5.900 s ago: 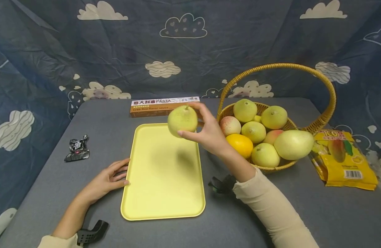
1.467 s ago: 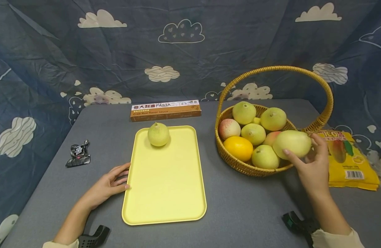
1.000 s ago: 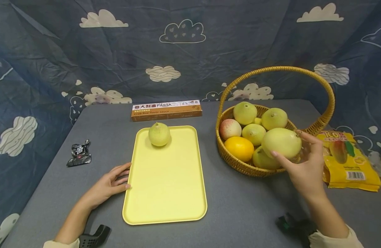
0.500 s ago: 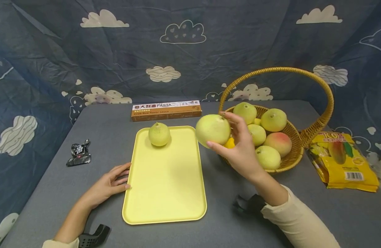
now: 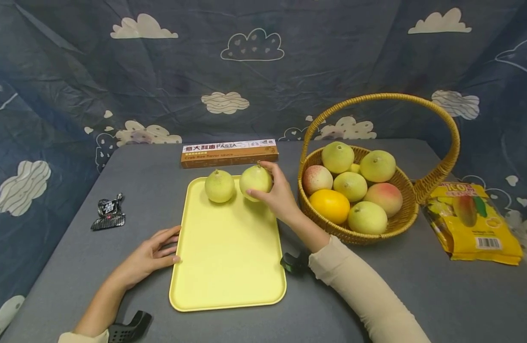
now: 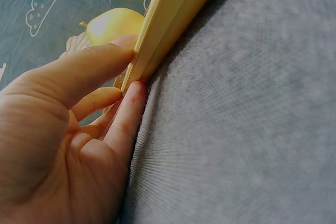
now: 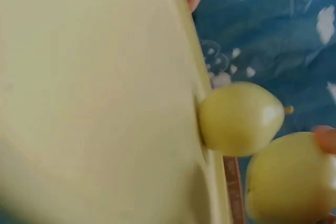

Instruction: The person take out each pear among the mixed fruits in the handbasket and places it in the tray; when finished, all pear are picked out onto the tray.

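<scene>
My right hand (image 5: 279,193) holds a yellow-green pomelo (image 5: 252,183) with a short stem between thumb and fingers, over the back right of the yellow tray (image 5: 225,257). Just left of it, a similar pomelo (image 5: 219,186) sits on the tray, stem up. In the right wrist view, the held pomelo (image 7: 289,179) partly hides behind the frame edge, beside the tray pomelo (image 7: 239,119). My left hand (image 5: 149,252) rests at the tray's left side. The left wrist view shows its thumb (image 6: 105,64) at the tray rim (image 6: 157,40), fingers lightly bent against the outer side.
A wicker basket (image 5: 411,224) with a tall handle stands to the right, holding several round fruits. Beyond it lies a yellow mango snack bag (image 5: 478,233). A pasta box (image 5: 229,155) is behind the tray. A small black wrapper (image 5: 109,213) lies at the left.
My right hand lifted the larger pomelo out of the basket and carried it left over the tray, uncovering a peach. Earlier it brought the first pomelo to the tray. My left hand stayed put.
</scene>
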`<action>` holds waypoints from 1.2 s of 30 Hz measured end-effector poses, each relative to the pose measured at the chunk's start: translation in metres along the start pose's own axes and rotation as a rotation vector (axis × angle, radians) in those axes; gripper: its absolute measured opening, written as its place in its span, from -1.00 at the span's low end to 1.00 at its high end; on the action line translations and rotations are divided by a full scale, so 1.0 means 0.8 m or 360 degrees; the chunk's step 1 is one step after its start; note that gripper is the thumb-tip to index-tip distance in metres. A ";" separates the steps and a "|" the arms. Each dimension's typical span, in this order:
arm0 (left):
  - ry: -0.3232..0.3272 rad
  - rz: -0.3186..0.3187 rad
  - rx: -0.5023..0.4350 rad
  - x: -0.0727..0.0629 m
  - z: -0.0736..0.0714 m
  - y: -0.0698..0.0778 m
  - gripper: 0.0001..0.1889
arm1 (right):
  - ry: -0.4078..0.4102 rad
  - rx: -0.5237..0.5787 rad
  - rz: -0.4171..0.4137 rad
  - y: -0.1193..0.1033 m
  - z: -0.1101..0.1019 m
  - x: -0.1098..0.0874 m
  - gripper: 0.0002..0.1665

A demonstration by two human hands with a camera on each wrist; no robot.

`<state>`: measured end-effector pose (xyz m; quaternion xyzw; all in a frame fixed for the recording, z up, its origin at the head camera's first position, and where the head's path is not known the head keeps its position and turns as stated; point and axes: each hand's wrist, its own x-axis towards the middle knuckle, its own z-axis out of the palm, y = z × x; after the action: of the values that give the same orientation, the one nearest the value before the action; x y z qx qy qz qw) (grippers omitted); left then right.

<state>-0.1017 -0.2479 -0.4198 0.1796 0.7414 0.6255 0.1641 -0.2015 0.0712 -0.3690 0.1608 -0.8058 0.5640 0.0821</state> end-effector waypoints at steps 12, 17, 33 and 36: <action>0.0020 -0.0026 0.0001 0.000 0.000 0.001 -0.24 | -0.0173 -0.0091 0.0085 0.032 0.016 0.024 -0.19; 0.0019 -0.0020 0.0016 -0.001 -0.001 0.001 -0.24 | -0.0280 -0.0193 0.0041 0.035 0.016 0.029 -0.18; 0.0012 0.0002 0.0001 0.001 -0.001 0.000 -0.25 | -0.0341 -0.0284 -0.0026 -0.001 -0.008 0.015 -0.19; 0.0014 0.0011 0.0010 0.000 0.000 -0.001 -0.26 | -0.0330 -0.0279 -0.0172 -0.017 -0.023 0.003 -0.26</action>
<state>-0.1021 -0.2481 -0.4206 0.1798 0.7435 0.6245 0.1581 -0.1996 0.0840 -0.3496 0.2536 -0.8463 0.4665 0.0426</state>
